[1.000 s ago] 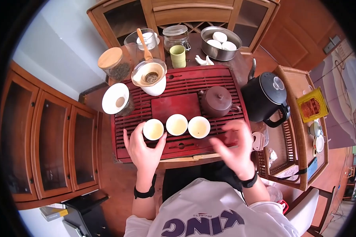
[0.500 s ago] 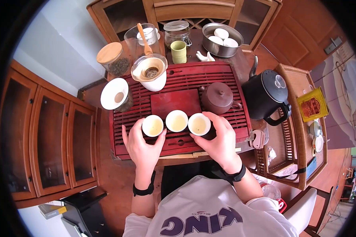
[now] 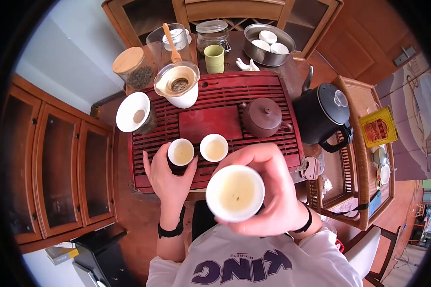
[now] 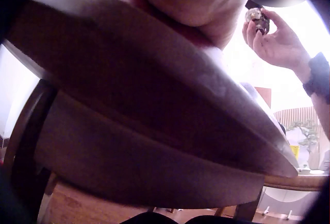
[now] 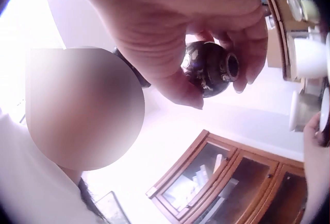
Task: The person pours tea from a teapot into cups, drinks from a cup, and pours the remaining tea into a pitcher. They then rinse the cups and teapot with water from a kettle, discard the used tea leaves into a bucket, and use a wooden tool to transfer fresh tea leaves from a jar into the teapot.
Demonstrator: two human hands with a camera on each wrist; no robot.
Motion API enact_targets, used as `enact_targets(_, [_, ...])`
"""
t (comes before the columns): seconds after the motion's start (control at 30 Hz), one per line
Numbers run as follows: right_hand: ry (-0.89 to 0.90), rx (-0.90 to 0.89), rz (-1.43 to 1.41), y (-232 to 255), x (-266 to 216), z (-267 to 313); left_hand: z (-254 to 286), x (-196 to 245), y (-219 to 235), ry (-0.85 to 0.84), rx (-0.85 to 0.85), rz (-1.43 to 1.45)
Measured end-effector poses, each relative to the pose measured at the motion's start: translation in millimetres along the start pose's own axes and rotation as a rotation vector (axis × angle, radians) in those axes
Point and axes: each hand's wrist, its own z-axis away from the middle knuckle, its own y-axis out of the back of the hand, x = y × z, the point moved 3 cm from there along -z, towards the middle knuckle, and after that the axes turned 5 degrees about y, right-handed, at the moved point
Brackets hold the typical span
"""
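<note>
My right hand (image 3: pixel 277 196) grips a small teacup (image 3: pixel 235 193) between thumb and fingers, lifted off the tray close to the head camera. It is white inside and holds pale yellow tea; the right wrist view shows the dark, patterned outside of this cup (image 5: pixel 209 69) and its ring foot. My left hand (image 3: pixel 170 182) holds a second teacup (image 3: pixel 181 152) at the tray's front left, thumb and finger on opposite sides of it. Between the hands stands a third teacup (image 3: pixel 213 147), also with tea. All this is over a red slatted tea tray (image 3: pixel 210 123).
On the tray are a brown teapot (image 3: pixel 262 117) and a white pitcher with a strainer (image 3: pixel 177 86). A black kettle (image 3: pixel 324 117) stands right of it. Behind are jars, a green cup (image 3: pixel 214 59) and a metal bowl (image 3: pixel 269 45) with white cups. Left is a white funnel (image 3: pixel 134 112).
My right hand came to the right-hand teacup, took hold of it and raised it off the tray toward the head. The left hand stays at the left cup.
</note>
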Motion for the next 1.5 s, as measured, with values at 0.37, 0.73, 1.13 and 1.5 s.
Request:
enact_targets(0.37, [-0.039,0.047,0.042,-3.2,19.3,-16.2,4.9,-8.9,-0.2,0.128,0.022,0.209])
enact_targets(0.73, [-0.155,0.237,0.337,40.5,46.4,18.5,2.2,-6.3,8.7,0.212,-0.056,0.588])
enact_targets(1.13, [0.036,0.239,0.179,18.0,39.1,3.8,10.6,23.7,9.2,0.194,-0.083,0.681])
enact_targets(1.5, [-0.163,0.332,0.418,33.9,53.1,27.2,-11.1,41.6,25.6,-0.097,-0.122,0.236])
